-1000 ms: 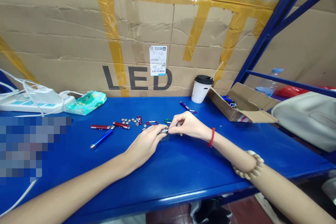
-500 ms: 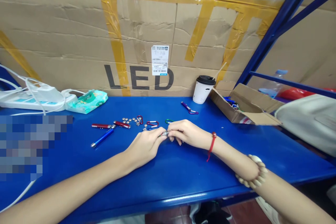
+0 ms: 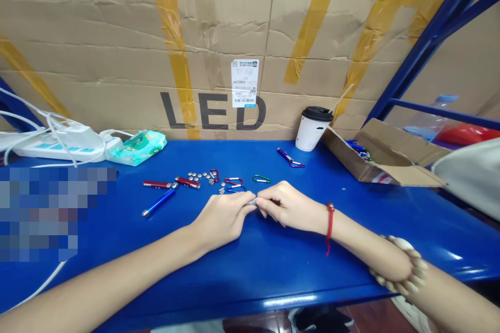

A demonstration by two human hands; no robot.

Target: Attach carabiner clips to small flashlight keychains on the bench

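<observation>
My left hand [image 3: 226, 218] is closed, its thumb and forefinger pinching one end of a small keychain flashlight [image 3: 251, 202], mostly hidden by fingers. At its other end, the fingertips of my right hand [image 3: 287, 205] are pinched together. Just beyond the hands lie a green carabiner [image 3: 261, 179], a red carabiner [image 3: 234, 181] and a blue carabiner [image 3: 236, 188]. Several silver button cells [image 3: 199, 176] are scattered left of these. Further left are two red flashlight tubes [image 3: 157, 184] and a blue flashlight tube [image 3: 159, 203].
Toward the back stand a lidded paper cup [image 3: 308, 132] and a purple flashlight with carabiner [image 3: 289, 156]. An open cardboard box [image 3: 375, 173] holding small items sits right. A tissue pack [image 3: 139, 148] and power strip [image 3: 66, 152] are left. A large carton [image 3: 117, 52] backs the blue table [image 3: 297, 270].
My view has shifted slightly, so the table items appear further right. Both hands stay together on the flashlight; my right fingers have shifted at its end, and the green carabiner shows more fully.
</observation>
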